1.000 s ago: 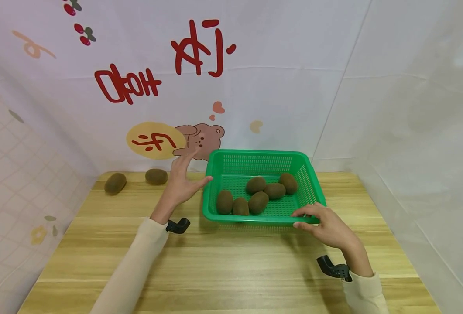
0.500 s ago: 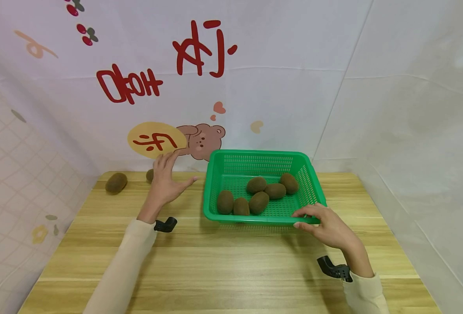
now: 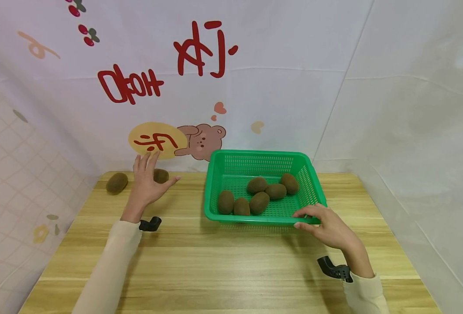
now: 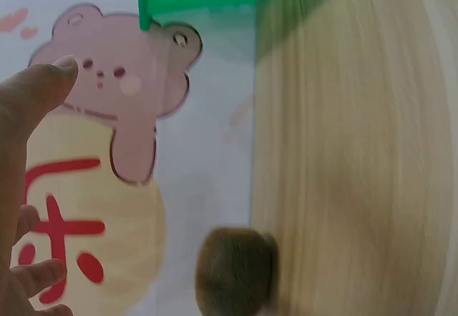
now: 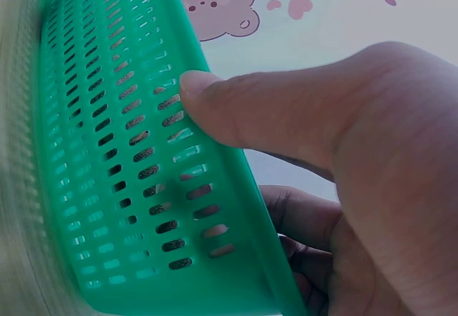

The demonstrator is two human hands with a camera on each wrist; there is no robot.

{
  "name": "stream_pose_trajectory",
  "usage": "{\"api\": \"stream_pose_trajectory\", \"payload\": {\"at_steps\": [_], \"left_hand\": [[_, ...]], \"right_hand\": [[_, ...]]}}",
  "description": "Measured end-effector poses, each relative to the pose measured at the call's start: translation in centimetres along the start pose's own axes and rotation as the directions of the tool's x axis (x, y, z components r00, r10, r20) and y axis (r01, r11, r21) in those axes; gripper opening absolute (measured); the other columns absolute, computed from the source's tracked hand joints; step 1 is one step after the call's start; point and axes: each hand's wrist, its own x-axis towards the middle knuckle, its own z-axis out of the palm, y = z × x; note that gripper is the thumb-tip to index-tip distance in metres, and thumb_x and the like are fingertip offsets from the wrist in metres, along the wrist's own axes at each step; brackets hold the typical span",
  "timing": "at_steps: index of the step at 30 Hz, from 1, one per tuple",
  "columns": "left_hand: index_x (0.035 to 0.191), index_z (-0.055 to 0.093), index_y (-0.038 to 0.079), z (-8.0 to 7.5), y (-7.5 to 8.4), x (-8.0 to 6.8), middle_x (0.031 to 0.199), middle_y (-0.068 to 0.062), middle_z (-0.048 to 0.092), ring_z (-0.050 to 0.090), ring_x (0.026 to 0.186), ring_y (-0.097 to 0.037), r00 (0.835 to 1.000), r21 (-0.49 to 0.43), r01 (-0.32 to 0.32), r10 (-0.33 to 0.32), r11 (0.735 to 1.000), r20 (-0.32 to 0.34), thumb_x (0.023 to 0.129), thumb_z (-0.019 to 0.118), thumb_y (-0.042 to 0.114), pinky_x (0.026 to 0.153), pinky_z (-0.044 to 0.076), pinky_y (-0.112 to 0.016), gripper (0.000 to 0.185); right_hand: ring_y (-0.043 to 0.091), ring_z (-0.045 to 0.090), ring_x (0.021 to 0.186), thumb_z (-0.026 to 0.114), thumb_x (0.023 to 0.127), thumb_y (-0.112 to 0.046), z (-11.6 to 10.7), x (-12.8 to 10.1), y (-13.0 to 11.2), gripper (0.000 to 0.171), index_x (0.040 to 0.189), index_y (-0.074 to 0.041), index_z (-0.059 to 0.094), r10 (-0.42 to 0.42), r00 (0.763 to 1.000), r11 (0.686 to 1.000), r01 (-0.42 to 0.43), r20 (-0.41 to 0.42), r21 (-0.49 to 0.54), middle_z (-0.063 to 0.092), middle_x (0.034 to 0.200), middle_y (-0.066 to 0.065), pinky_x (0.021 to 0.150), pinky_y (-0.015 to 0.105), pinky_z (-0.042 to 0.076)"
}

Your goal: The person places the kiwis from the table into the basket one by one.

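A green plastic basket (image 3: 239,220) stands on the table with several brown kiwis (image 3: 259,202) inside. My right hand (image 3: 325,224) holds the basket's near right rim; in the right wrist view the thumb lies on the outer wall and the fingers reach behind the rim. Left of the basket, my left hand (image 3: 145,183) is spread and holds nothing. It partly covers one kiwi (image 3: 161,175) near the back edge, which also shows below the fingers in the left wrist view as a kiwi (image 4: 235,272). Further left lies another kiwi (image 3: 117,183).
The wooden table (image 3: 215,266) meets a white printed wall cloth (image 3: 278,96) at the back, with more cloth on both sides. A black wrist mount (image 3: 150,224) sits on the left forearm and another wrist mount (image 3: 333,267) on the right.
My left hand has moved left from beside the basket's left rim, passing in front of the nearer kiwi. The right hand stays on the basket rim, and the basket has not moved.
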Motion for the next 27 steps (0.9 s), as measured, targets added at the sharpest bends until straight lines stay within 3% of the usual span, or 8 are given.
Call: {"api": "stream_pose_trajectory", "payload": {"at_steps": [8,16,27], "left_hand": [[0.165,0.020,0.014,-1.3,-2.2,-0.3,0.169,-0.025,0.012,-0.002,0.156,-0.052,0.999,0.049,0.048,-0.047,0.998,-0.019,0.085,0.079,0.052,0.118,0.009,-0.077,0.107],[0.166,0.006,0.013,-2.7,-4.3,-0.3,0.170,-0.026,0.001,-0.009,0.156,-0.052,0.990,0.053,0.137,-0.138,0.989,0.019,0.087,0.073,0.060,0.118,0.002,-0.078,0.114],[0.167,0.002,0.016,-3.6,-7.3,-0.2,0.170,-0.026,-0.001,-0.009,0.155,-0.053,0.969,0.023,0.247,-0.247,0.969,0.005,0.088,0.074,0.057,0.116,0.007,-0.080,0.114]], "right_hand": [[0.009,0.056,0.095,0.078,0.092,-0.029,0.1,0.0,0.2,0.018,0.110,-0.027,0.077,0.007,1.000,1.000,-0.007,0.000,0.002,0.070,0.106,-0.012,0.082,0.036,0.050],[0.007,0.055,0.095,0.078,0.092,-0.029,0.1,0.0,0.2,0.018,0.110,-0.026,0.077,0.006,1.000,1.000,-0.006,0.002,-0.005,0.071,0.106,-0.009,0.082,0.033,0.050],[0.005,0.054,0.094,0.079,0.091,-0.027,0.0,0.0,0.0,0.018,0.109,-0.024,0.078,-0.009,1.000,1.000,0.009,-0.006,-0.006,0.072,0.105,-0.005,0.081,0.030,0.049]]}}
